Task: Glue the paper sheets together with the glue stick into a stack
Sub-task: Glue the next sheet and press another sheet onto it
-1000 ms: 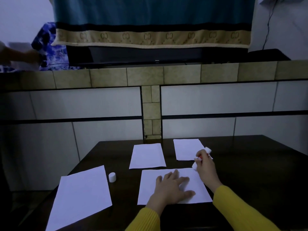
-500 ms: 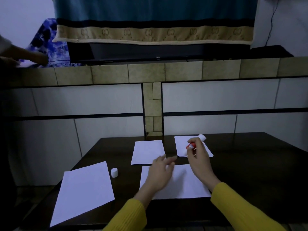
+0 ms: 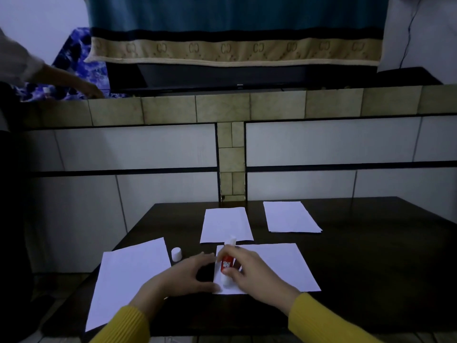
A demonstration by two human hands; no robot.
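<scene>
On the dark table (image 3: 371, 243), the right hand (image 3: 257, 276) had swung the glue stick (image 3: 227, 263), pinched, from two o'clock down to the near sheet's (image 3: 279, 266) nine o'clock edge; the left hand (image 3: 183, 276), loosely spread, had slid off beside it, probably to begin gluing.

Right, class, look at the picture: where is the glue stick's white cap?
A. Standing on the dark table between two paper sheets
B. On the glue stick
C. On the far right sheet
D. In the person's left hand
A: the white cap stands on the dark table between the left sheet and the near sheet, while the right hand holds the uncapped glue stick.
</scene>
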